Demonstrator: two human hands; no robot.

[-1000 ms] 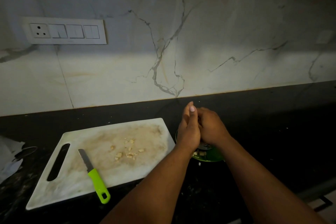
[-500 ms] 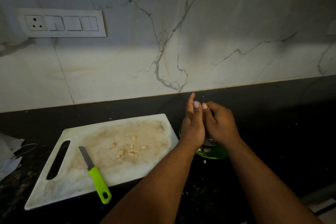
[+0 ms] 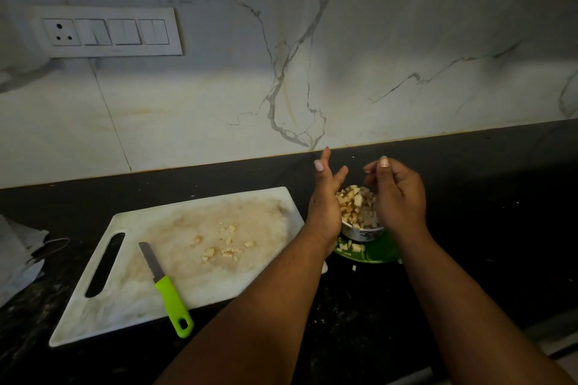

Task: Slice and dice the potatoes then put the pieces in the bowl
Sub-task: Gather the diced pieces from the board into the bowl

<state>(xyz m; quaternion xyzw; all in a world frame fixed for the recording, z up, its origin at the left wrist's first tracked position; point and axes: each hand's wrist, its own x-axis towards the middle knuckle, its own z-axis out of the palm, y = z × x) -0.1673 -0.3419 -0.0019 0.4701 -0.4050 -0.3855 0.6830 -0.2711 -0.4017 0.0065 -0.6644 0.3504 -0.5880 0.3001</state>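
A small white bowl (image 3: 362, 232) heaped with diced potato (image 3: 356, 205) stands on a green plate (image 3: 378, 255) right of the white cutting board (image 3: 131, 297). My left hand (image 3: 323, 200) and my right hand (image 3: 398, 197) hover apart on either side of the bowl, fingers relaxed and empty. A few potato bits (image 3: 226, 245) lie in the middle of the board. Several pieces (image 3: 350, 247) have landed on the green plate. A knife with a lime-green handle (image 3: 173, 303) lies on the board's near part, blade pointing away from me.
The black counter (image 3: 484, 212) runs under everything, with a marble wall (image 3: 344, 56) behind. A switch panel (image 3: 106, 32) is on the wall at left. Crumpled paper (image 3: 15, 256) lies at the far left edge.
My two hands were pressed together over the bowl; they have parted and now uncover the heap of diced potato.
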